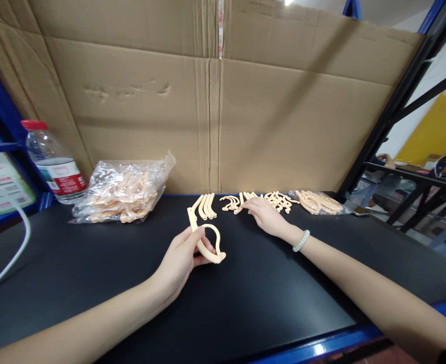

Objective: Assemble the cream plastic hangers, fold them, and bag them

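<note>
My left hand (181,258) is closed on a cream plastic folding hanger piece (212,256), a curved arm with a rounded hook joined to it. It is held just above the black table, its straight end pointing up and away. My right hand (266,215) reaches over the loose parts at the back, fingers stretched forward and slightly bent. Its fingertips touch or nearly touch a row of cream hanger arms (241,198); whether one is gripped is hard to see. Left of it lie small curved hooks (230,203) and another row of arms (207,206).
More small hooks (279,200) lie behind my right hand, beside a flat bag of cream pieces (316,201). At the back left stand a filled clear plastic bag (122,192) and a red-capped bottle (58,167). A cardboard wall (283,101) closes off the table's (264,303) back.
</note>
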Demonstrator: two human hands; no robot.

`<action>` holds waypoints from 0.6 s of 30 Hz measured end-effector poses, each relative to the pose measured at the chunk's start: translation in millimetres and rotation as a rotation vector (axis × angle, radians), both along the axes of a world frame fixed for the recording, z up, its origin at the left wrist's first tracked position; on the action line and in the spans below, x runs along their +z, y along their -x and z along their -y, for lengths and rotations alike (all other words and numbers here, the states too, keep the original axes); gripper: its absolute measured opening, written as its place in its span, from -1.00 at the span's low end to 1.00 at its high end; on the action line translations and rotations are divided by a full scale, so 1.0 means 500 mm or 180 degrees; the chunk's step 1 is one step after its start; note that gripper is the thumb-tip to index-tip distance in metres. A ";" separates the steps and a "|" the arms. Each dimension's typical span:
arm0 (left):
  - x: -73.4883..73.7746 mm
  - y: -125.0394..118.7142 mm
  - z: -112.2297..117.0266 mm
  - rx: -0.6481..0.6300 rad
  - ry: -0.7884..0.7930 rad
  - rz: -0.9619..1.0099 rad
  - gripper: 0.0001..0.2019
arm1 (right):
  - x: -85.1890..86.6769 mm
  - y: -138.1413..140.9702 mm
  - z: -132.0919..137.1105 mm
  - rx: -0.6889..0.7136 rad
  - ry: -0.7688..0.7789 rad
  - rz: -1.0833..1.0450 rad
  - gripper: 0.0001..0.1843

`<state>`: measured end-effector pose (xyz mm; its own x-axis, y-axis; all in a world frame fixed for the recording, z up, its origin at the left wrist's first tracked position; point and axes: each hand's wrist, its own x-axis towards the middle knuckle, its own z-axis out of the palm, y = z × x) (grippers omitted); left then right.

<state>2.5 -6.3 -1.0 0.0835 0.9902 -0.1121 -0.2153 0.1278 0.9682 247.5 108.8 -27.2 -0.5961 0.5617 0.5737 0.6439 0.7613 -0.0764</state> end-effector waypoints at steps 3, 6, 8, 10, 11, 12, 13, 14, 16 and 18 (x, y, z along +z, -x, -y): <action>-0.003 0.001 -0.002 0.0014 0.0002 -0.0031 -0.69 | 0.009 0.013 0.014 0.0001 0.0036 0.0274 -0.67; -0.006 0.002 -0.004 -0.0005 -0.0014 0.0009 -0.70 | 0.010 0.017 0.021 -0.0322 0.0042 0.0420 -0.66; -0.006 0.003 -0.004 -0.0028 -0.0025 0.0042 -0.70 | 0.008 0.014 0.022 -0.0558 0.0017 0.0424 -0.67; -0.005 0.003 -0.003 -0.0042 -0.0033 0.0049 -0.70 | 0.007 0.009 0.023 -0.0645 0.0007 0.0435 -0.74; -0.005 0.003 -0.002 -0.0047 -0.0034 0.0048 -0.70 | 0.006 0.006 0.024 -0.0651 0.0009 0.0439 -0.78; -0.005 0.003 -0.002 -0.0052 -0.0033 0.0041 -0.70 | 0.005 0.004 0.024 -0.0644 0.0011 0.0450 -0.80; -0.006 0.004 -0.002 -0.0063 -0.0031 0.0030 -0.70 | 0.005 0.002 0.025 -0.0631 0.0005 0.0471 -0.81; -0.007 0.004 -0.003 -0.0083 -0.0030 0.0016 -0.69 | 0.004 0.001 0.026 -0.0617 -0.0011 0.0506 -0.81; -0.009 0.005 -0.005 -0.0146 -0.0036 -0.0022 -0.69 | 0.003 0.002 0.030 -0.0633 -0.0086 0.0569 -0.83; -0.011 0.006 -0.007 -0.0223 -0.0059 -0.0062 -0.68 | 0.005 0.007 0.039 -0.0642 -0.0171 0.0532 -0.83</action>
<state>-0.5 -2.6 -6.6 0.1505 0.9839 -0.0960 -0.1875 0.1238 0.9744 244.0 89.4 -24.7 -0.5641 0.6501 0.5091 0.7833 0.6164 0.0809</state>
